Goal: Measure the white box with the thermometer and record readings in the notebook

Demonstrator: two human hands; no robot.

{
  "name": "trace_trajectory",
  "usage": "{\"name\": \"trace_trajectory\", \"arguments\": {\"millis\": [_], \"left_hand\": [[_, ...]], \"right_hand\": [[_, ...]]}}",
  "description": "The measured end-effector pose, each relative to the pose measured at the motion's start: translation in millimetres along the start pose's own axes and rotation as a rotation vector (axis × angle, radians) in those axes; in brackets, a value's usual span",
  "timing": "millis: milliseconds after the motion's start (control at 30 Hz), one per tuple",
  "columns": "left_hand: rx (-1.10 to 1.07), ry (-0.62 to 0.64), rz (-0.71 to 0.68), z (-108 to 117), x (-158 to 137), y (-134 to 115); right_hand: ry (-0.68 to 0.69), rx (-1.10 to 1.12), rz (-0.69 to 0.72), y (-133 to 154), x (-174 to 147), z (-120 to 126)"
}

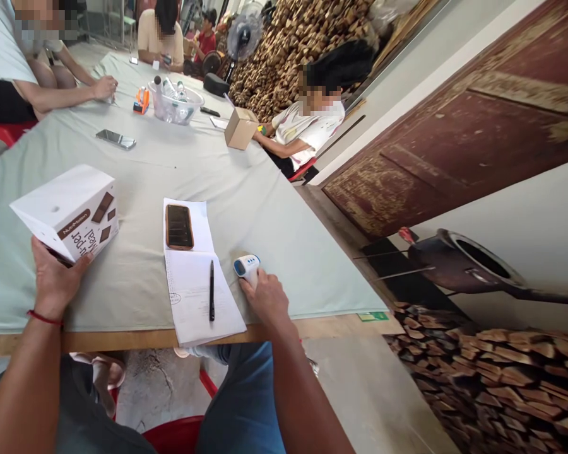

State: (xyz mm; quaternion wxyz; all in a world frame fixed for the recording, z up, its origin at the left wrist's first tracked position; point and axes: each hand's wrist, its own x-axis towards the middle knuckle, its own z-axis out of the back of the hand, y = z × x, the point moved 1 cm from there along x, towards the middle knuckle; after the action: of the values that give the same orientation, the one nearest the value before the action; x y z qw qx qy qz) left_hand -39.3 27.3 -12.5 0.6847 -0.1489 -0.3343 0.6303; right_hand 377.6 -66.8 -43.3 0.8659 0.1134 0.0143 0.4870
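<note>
Fingers (40, 251) of the left hand (57, 280): grasping, thumb on the printed face, others partly hidden at the near left edge
White box: white cardboard box with brown print (82, 205), angled at table's left; whether its underside touches the cloth, cannot tell
Fingers of the right hand (269, 296): wrapped round the grip of a white-and-blue plastic handheld device (252, 263); any trigger is hidden
Device: just right of the booklet, dark panel at one end; contact with cloth unclear
Booklet: white paper booklet (189, 277) spread flat between the hands; slim black pen (211, 293) on the near page, dark phone in a brown case (179, 227) on the far one
Cloth: pale green tablecloth (307, 265); clear plastic tub (196, 102) and plain brown cardboard box (241, 129) farther off
Co-worker: person in a white patterned shirt (307, 135) seated beyond the brown box
Step in hand: a holding step, by my reading; box in one hand, device in the other, pen untouched
Next move: probably calls for a steady left grip, since the hold is near one end, and for the device to clear pen and pages
</note>
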Motion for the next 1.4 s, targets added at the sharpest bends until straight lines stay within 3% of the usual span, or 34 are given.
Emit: {"name": "trace_trajectory", "arguments": {"millis": [33,100,233,267,367,433,533,700,1400], "left_hand": [[-0.071,-0.129,0.151,1.8,-0.5,-1.3],[-0.229,-0.243,0.334,4.9,-3.3,-8.8],[-0.51,-0.166,0.386,5.6,-10.9,-25.6],[-0.599,-0.135,0.376,4.4,-12.8,-28.1],[-0.782,0.01,0.331,-1.0,-18.1,-34.0],[-0.803,0.129,0.311,-3.7,-21.4,-38.1],[-0.776,0.247,0.289,-4.4,-24.4,-44.7],[-0.725,0.28,0.261,-2.3,-23.8,-48.3],[-0.668,0.331,0.214,8.5,-23.0,-57.2]], "right_hand": [[0.046,0.041,-0.017,-2.0,1.8,0.2],[0.052,0.212,-0.053,0.6,2.3,2.1],[-0.089,0.909,-0.012,34.8,-22.6,20.0],[-0.063,1.089,0.027,48.4,-34.5,27.3],[0.198,1.497,0.092,94.2,-72.5,49.4],[0.371,1.625,0.125,123.3,-90.9,59.6],[0.56,1.686,0.147,156.5,-100.3,62.1],[0.578,1.742,0.131,179.7,-91.2,49.6],[0.573,1.764,0.203,176.0,-88.6,43.0]]}}
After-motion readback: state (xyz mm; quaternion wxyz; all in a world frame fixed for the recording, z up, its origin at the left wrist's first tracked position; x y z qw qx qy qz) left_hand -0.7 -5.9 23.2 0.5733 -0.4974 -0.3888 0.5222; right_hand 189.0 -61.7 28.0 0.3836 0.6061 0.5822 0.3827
